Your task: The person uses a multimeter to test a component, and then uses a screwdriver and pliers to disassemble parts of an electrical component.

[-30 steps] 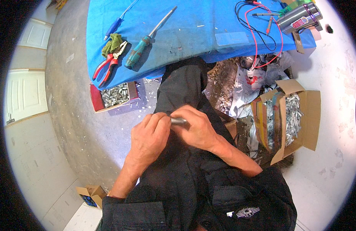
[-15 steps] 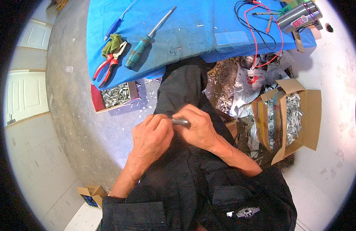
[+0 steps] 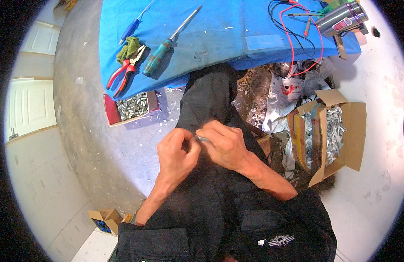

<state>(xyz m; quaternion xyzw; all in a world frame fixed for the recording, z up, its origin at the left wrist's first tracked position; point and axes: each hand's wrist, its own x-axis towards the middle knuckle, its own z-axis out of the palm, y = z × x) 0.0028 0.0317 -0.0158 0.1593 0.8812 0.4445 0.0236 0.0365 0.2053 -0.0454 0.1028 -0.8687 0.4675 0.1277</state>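
Observation:
Both hands meet above my black trousers, in the middle of the view. My right hand [image 3: 227, 146] is closed round a small grey metal cylinder [image 3: 203, 139], and most of it is hidden by the fingers. At the cylinder's left end, my left hand [image 3: 178, 153] makes a pinch, thumb and forefinger forming a ring. Whatever sits between those fingertips is too small to make out. Beyond, on a blue-covered table [image 3: 228, 43], lie red-handled pliers [image 3: 127, 72], a teal-handled screwdriver [image 3: 160, 54], a blue-handled tool [image 3: 131, 30] and a crumpled green cloth [image 3: 128, 49].
Below the table's left edge stands a red box [image 3: 111, 110] of small metal cylinders. To the right, an open cardboard box [image 3: 354, 135] holds silvery strips. Red and black test leads [image 3: 282, 22] lie near a steel flask [image 3: 339, 19]. Another small carton [image 3: 107, 216] stands lower left.
My left hand has turned and loosened from a fist into a pinch with a gap behind the fingertips. Less of the grey cylinder shows in my right hand.

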